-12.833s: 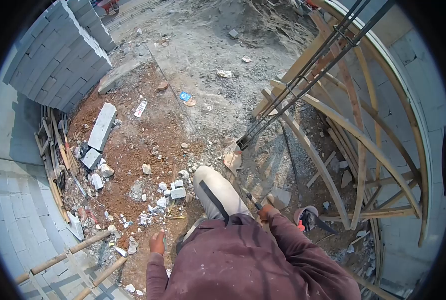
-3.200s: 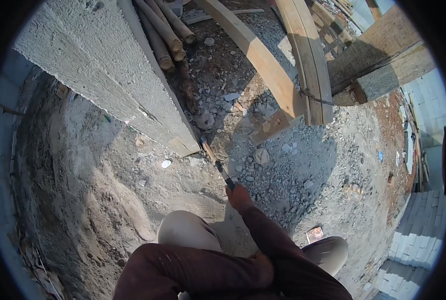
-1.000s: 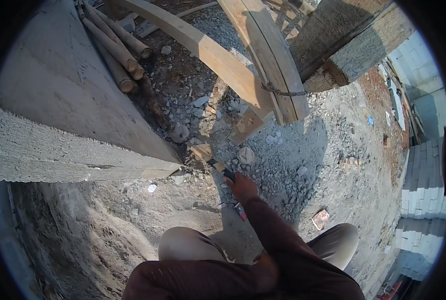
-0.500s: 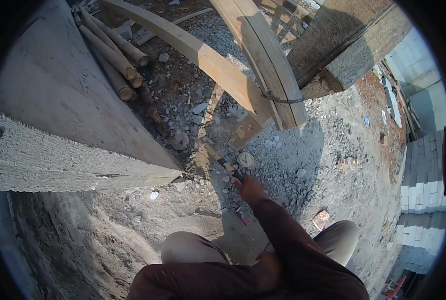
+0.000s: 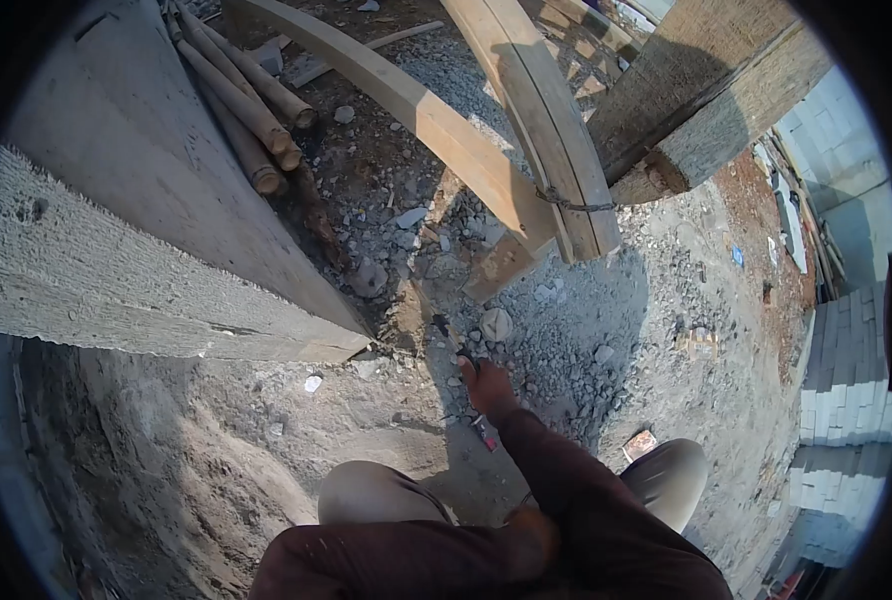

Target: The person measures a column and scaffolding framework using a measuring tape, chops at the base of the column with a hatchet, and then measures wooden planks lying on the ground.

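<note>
The tool [image 5: 446, 328] is angling over rubble beside the concrete pillar [image 5: 166, 290]; your right hand [image 5: 487, 386] is gripping its handle, arm reaching forward. A red wrapper [image 5: 485, 433] is lying nearby, its print too small to read. Your blurred left hand's [image 5: 532, 540] state can't be told.

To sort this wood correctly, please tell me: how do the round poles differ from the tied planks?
The round poles have rounded sides; the tied planks have flat ones. The poles lie bunched, with no tie visible; the planks are bound by a dark tie. Both look wooden.
</note>
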The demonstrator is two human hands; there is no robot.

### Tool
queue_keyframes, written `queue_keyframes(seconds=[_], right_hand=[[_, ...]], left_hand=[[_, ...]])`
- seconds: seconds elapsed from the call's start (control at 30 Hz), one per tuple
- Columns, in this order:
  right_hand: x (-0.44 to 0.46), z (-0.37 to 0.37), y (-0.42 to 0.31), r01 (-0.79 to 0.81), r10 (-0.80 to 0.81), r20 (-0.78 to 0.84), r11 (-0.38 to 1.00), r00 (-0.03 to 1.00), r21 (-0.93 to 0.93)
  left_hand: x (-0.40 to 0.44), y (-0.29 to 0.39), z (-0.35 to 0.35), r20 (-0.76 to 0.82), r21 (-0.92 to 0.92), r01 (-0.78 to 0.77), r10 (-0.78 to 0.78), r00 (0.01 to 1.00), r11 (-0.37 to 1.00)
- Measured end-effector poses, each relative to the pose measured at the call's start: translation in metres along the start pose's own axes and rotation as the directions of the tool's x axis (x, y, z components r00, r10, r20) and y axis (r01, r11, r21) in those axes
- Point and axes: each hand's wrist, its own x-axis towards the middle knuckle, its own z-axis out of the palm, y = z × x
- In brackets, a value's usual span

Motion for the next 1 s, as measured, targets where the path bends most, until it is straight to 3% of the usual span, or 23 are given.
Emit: queue_keyframes(seconds=[0.1, 0.23, 0.33, 0.37, 0.4, 0.5, 0.6, 0.7, 0.8, 0.9, 0.93, 0.97, 1.0], right_hand=[[-0.006, -0.030, -0.031, 0.144, -0.099, -0.143, 0.925, 0.985, 0.353], [0.021, -0.046, -0.044, 0.432, -0.258, -0.430, 0.820, 0.865, 0.376], [0.023, 0.013, 0.007, 0.182, -0.123, -0.180, 0.915, 0.976, 0.360], [0.024, 0.056, 0.053, -0.070, 0.044, 0.076, 0.921, 0.996, 0.383], [0.037, 0.085, 0.078, -0.304, 0.192, 0.316, 0.883, 0.929, 0.357], [-0.020, -0.011, 0.017, -0.529, 0.277, 0.543, 0.755, 0.793, 0.388], [-0.027, -0.024, 0.033, -0.040, -0.041, 0.356, 0.975, 0.933, 0.217], [-0.011, -0.040, 0.004, 0.071, -0.095, 0.110, 0.975, 0.989, 0.210], [0.029, -0.004, 0.010, 0.105, -0.051, -0.176, 0.944, 0.983, 0.313], [0.010, 0.017, 0.046, -0.013, -0.021, 0.119, 0.961, 0.993, 0.276], [0.006, 0.001, 0.048, -0.234, 0.111, 0.343, 0.910, 0.933, 0.341], [-0.023, -0.023, 0.038, -0.479, 0.224, 0.573, 0.807, 0.789, 0.344], [-0.030, -0.031, 0.043, -0.420, 0.176, 0.544, 0.832, 0.820, 0.363]], left_hand=[[0.008, 0.003, 0.012, -0.042, 0.022, -0.002, 0.003, 0.999, 1.000], [0.006, 0.014, -0.007, 0.117, 0.071, -0.010, 0.001, 0.993, 0.997], [0.023, 0.019, 0.003, 0.206, 0.109, -0.059, 0.035, 0.978, 0.992], [0.017, 0.018, -0.004, 0.209, 0.083, -0.066, 0.047, 0.977, 0.994], [0.011, 0.007, -0.013, 0.211, 0.076, -0.064, 0.047, 0.976, 0.995], [-0.003, 0.008, -0.015, -0.034, 0.075, -0.092, 0.094, 0.995, 0.993], [0.006, 0.018, -0.031, 0.198, 0.010, -0.073, 0.070, 0.978, 0.997], [0.009, 0.023, -0.039, 0.240, 0.034, -0.101, 0.090, 0.967, 0.994], [0.016, 0.022, -0.020, 0.198, 0.094, -0.057, 0.037, 0.979, 0.994], [0.010, 0.011, -0.014, 0.096, 0.060, -0.045, 0.040, 0.995, 0.997], [0.015, 0.010, -0.012, 0.083, 0.046, -0.048, 0.044, 0.996, 0.998], [0.016, 0.017, 0.002, 0.092, 0.011, -0.061, 0.059, 0.994, 0.998], [0.029, 0.014, 0.010, 0.108, 0.036, -0.053, 0.049, 0.993, 0.998]])
